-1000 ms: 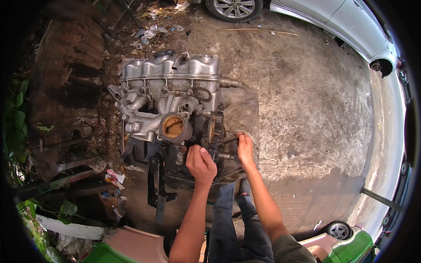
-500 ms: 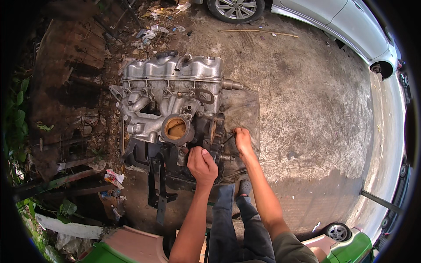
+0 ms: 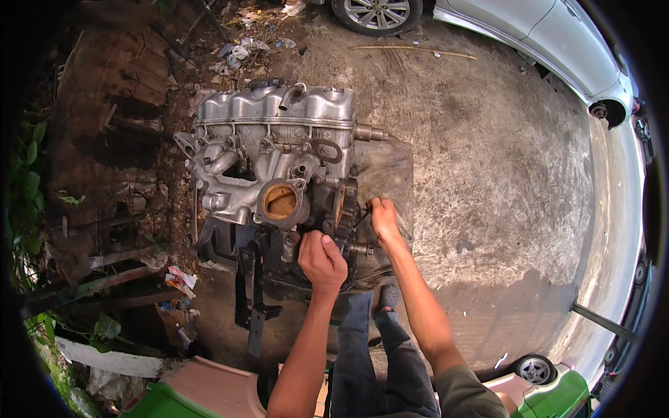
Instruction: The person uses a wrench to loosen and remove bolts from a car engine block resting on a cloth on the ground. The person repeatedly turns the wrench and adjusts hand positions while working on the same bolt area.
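An engine [image 3: 275, 111] stands upright on the ground before me, its silver cover at the far side and a dark block nearer. My left hand [image 3: 323, 262] is curled closed against the block's near side, just below the round intake opening [image 3: 281, 202]. Its fingertips are hidden, so what they grip cannot be seen. At the engine's right end, my right hand [image 3: 384, 219] is closed round the end of a thin dark rod-like tool [image 3: 362, 221]. This tool slants down and left toward the block; its far end is hard to make out. A shaft stub [image 3: 360, 250] sticks out below it.
A flat dark sheet [image 3: 394, 167] lies under the engine's right side. Black metal brackets [image 3: 256, 296] hang at its near left. A silver car [image 3: 502, 28] stands at the far right, and a wooden stick [image 3: 418, 49] lies before it. Rusty metal and litter line the left.
My right hand has shifted slightly left and away from me, with the dark rod-like tool still in it. The left hand keeps its place.
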